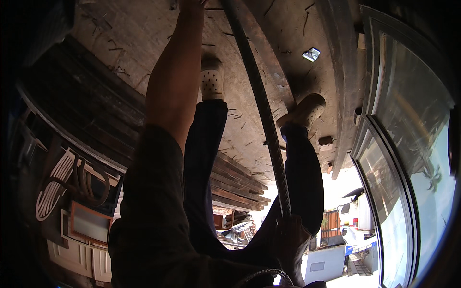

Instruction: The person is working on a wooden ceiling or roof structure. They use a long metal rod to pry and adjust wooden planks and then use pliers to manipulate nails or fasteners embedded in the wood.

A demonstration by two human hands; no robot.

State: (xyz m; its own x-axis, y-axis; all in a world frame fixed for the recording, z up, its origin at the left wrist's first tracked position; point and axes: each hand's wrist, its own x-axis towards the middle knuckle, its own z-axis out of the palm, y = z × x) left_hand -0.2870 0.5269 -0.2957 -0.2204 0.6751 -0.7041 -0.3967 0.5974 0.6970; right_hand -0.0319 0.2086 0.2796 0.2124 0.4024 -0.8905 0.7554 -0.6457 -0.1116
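Observation:
A long dark bar with ribs along its length, apparently metal, slants from the top edge of the view down between my legs. My right hand, in deep shadow, is closed round its lower end. My left arm stretches far forward past my shoe. Only a bit of my left hand shows at the top edge, left of the bar; its fingers are cut off, so what it touches is hidden. Beside the bar lies a worn wooden plank. Several thin bent pieces, like nails, are strewn over the floor.
Stacked dark timber runs along the left. Another long beam lies on the right, near glazed framed panels. A shiny crumpled packet and a small brown block sit near my clogs. Chairs stand far left.

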